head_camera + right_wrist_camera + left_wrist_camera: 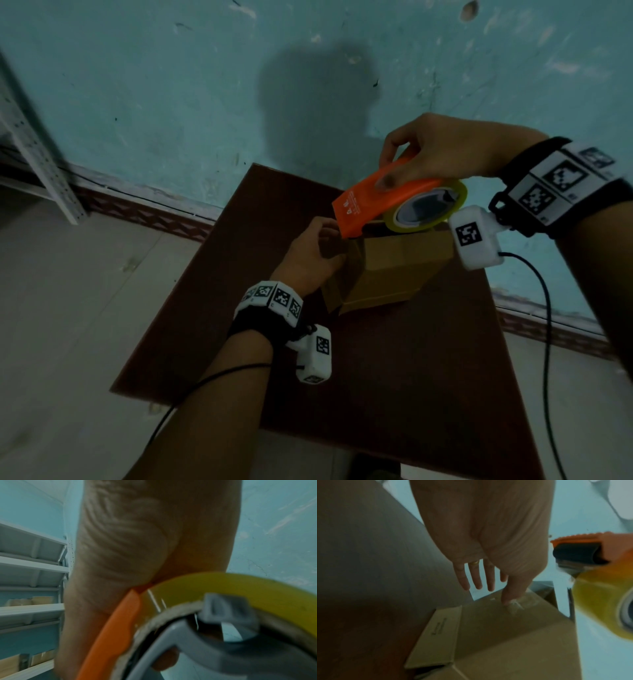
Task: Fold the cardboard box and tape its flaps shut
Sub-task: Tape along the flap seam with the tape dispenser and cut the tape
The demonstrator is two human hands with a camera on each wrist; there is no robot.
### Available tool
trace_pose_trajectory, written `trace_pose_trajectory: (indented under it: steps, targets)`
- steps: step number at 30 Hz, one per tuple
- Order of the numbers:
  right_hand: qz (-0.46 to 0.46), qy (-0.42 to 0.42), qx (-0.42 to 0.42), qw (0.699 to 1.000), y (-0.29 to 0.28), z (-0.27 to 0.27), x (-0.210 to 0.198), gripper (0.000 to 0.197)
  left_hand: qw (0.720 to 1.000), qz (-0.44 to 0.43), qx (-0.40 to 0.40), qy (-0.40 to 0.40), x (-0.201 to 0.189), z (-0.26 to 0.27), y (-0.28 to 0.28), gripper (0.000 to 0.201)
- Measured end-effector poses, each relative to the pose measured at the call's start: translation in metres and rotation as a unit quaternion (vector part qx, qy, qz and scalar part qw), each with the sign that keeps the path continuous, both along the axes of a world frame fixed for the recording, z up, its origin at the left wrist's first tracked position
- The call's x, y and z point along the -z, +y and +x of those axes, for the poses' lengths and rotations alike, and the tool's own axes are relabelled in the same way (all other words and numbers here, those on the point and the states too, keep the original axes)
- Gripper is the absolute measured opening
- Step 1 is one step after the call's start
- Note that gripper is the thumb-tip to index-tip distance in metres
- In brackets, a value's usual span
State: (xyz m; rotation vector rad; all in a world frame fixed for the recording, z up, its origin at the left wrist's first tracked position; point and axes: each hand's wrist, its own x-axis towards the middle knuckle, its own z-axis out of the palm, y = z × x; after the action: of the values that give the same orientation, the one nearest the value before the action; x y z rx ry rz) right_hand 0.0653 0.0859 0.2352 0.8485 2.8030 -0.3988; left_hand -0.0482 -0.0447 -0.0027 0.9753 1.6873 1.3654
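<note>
A brown cardboard box (394, 270) stands on the dark brown table (376, 377). My left hand (318, 250) rests against its left end. In the left wrist view the fingers (477, 580) of that left hand (498, 593) are straight, and the thumb presses a bit of clear tape (515, 605) onto the box (496, 628). My right hand (411, 161) grips an orange tape dispenser (370, 202) with a yellowish tape roll (424, 209), held tilted just over the box's top left edge. The right wrist view shows the palm, the dispenser (120, 628) and the roll (240, 588) up close.
A white metal shelf rack (37, 150) stands at the far left; its shelves (30, 568) hold a few boxes. A teal wall runs behind the table. Black cables hang from both wrist cameras. A side flap (436, 635) sticks out from the box.
</note>
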Motion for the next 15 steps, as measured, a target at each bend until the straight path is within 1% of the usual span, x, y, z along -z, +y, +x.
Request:
trace_pose_trajectory:
  steps: [4,7,9,11,15]
  targets:
    - [0.006,-0.006,0.002,1.0,-0.001,0.001,-0.002,0.032,1.0,0.011,-0.015,-0.005,-0.001,0.004,-0.001,0.048]
    - [0.008,-0.014,0.004,1.0,0.0,0.001,-0.002,0.033,1.0,0.005,-0.011,0.003,-0.002,0.008,-0.002,0.049]
    - [0.009,-0.022,0.007,1.0,0.0,0.0,0.0,0.034,1.0,0.008,0.016,-0.004,-0.003,0.009,-0.003,0.056]
    - [0.009,-0.028,0.01,1.0,0.002,0.001,0.002,0.034,0.998,0.005,0.06,-0.003,-0.003,0.012,-0.003,0.064]
    - [0.011,-0.032,0.014,0.999,0.004,0.003,0.003,0.035,0.993,-0.002,0.105,0.046,0.0,0.018,-0.003,0.078]
